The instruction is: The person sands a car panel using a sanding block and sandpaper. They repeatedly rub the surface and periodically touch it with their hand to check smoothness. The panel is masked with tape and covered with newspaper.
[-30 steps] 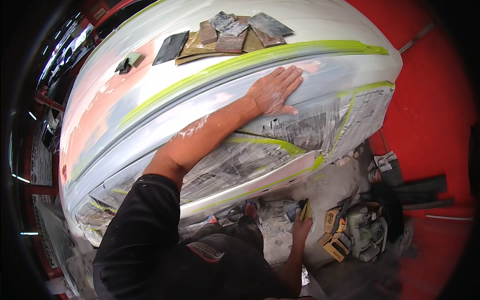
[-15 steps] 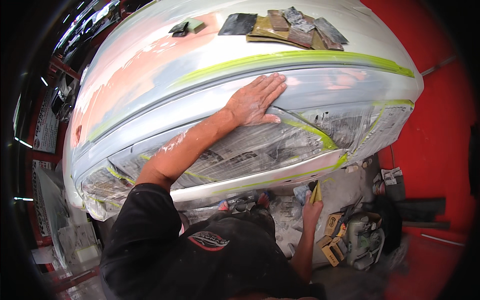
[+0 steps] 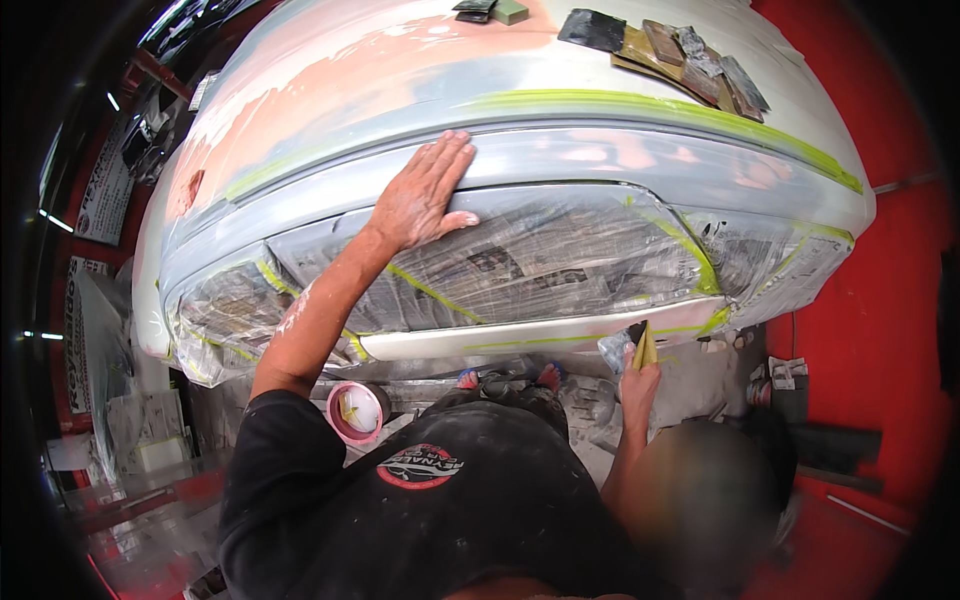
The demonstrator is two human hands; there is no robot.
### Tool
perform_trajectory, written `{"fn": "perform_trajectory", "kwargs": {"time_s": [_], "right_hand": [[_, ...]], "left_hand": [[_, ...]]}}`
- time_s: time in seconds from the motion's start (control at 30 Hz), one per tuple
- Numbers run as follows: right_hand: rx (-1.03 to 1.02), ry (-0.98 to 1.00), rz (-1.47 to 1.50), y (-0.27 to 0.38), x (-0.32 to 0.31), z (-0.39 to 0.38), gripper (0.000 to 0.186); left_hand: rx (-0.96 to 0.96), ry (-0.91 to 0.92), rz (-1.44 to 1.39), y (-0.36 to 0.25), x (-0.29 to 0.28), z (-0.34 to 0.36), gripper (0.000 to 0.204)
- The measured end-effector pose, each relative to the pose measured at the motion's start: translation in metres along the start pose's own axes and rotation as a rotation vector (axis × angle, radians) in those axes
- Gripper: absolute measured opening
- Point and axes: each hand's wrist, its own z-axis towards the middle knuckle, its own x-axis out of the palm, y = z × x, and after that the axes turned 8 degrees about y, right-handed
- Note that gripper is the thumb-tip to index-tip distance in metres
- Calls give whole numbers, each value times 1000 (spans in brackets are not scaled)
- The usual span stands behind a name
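My left hand (image 3: 422,195) lies flat, fingers extended, on the grey-primed band (image 3: 540,150) of a car's body, just below a dark groove and above glass masked with newspaper, plastic and green tape (image 3: 520,250). Its fingertips and thumb carry whitish dust. Down at the lower right, below the white sill (image 3: 520,325), my right hand (image 3: 637,385) grips folded yellow sandpaper (image 3: 645,343) together with a grey, pale-dusted piece (image 3: 615,350). On the body above, worn sanding sheets and blocks (image 3: 660,55) lie in a pile, near a small green block (image 3: 510,12).
A pink bucket (image 3: 362,430) stands on the dusty floor beside my legs. A red wall (image 3: 850,400) borders the right, with dark items along it and a blurred patch at lower right. Signboards (image 3: 105,175) and plastic sheeting (image 3: 120,370) line the left side.
My left hand has slid leftward along the panel. My right hand has risen with the sandpaper. My view has shifted, bringing the pink bucket into sight.
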Motion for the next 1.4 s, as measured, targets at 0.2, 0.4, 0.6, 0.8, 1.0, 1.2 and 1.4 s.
{"fn": "perform_trajectory", "kwargs": {"time_s": [0.2, 0.4, 0.6, 0.8, 1.0, 1.2, 1.4], "right_hand": [[-4, 42, -54, 13, 9, 7, 44], [14, 51, 34, -7, 4, 10, 39], [40, 84, 44, -19, -2, 16, 34], [-70, 93, 40, -11, -14, 38, 45], [-89, -62, -102, 3, -75, 105, 52], [-268, -387, -127, 45, -151, 232, 39], [-490, -407, -433, 74, -64, 302, 45]], "left_hand": [[-200, -24, 3, 48, 5, -86, 101], [-314, -70, 30, 65, 17, -130, 101], [-305, -89, 52, 3, 24, -50, 113], [-114, -141, -57, -88, 25, 68, 116], [70, -177, -146, -160, 24, 165, 109], [190, -149, -200, -149, 10, 189, 87], [132, -265, -260, -113, 2, 162, 49]]}}
